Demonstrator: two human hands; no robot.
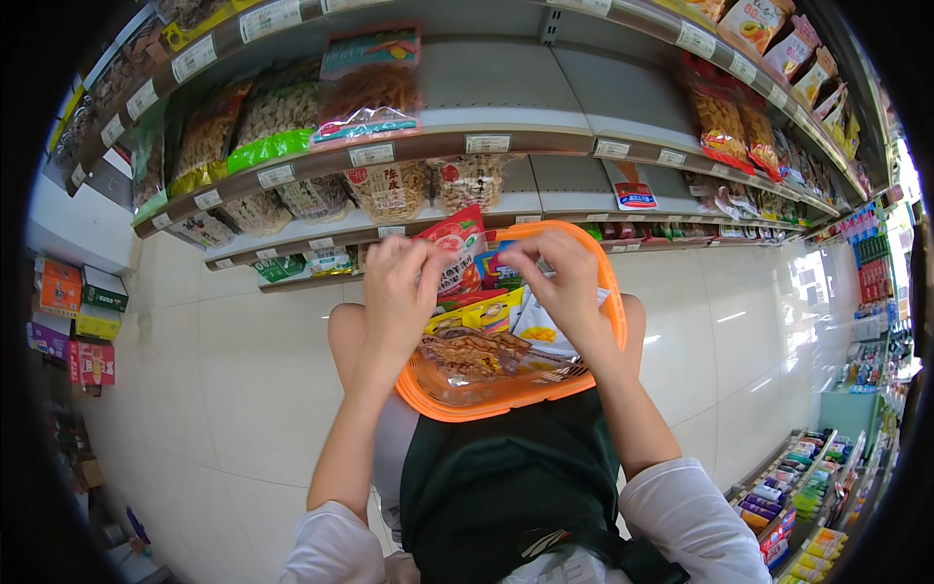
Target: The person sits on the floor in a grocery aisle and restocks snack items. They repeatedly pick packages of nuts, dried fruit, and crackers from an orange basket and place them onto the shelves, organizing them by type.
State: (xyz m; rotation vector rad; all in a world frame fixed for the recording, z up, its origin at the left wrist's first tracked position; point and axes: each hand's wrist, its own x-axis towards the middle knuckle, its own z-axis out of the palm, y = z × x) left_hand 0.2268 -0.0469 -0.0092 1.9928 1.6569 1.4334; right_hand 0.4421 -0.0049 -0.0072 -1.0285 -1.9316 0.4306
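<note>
An orange plastic basket (478, 412) rests on my lap, filled with several snack packets. My left hand (405, 285) is over its left side, fingers bent, with the thumb and fingertips against the left edge of a red snack pouch (465, 252). Whether they grip the pouch is unclear. Above the right side of the basket is my right hand (560, 274), its thumb and fingers apart beside a blue packet (500, 271). Nearer me lie a yellow packet (478, 314), a white packet with a yellow fruit picture (541, 330) and a clear bag of brown snacks (474, 354).
Ahead stands a grey metal shelf unit (503, 120) with bagged dried goods (277, 109) and price tags. A lone red-and-white packet (631, 186) stands on its lower tier. Stacked boxes (76, 306) are on the left; shelves of small bottles (784, 474) are on the right.
</note>
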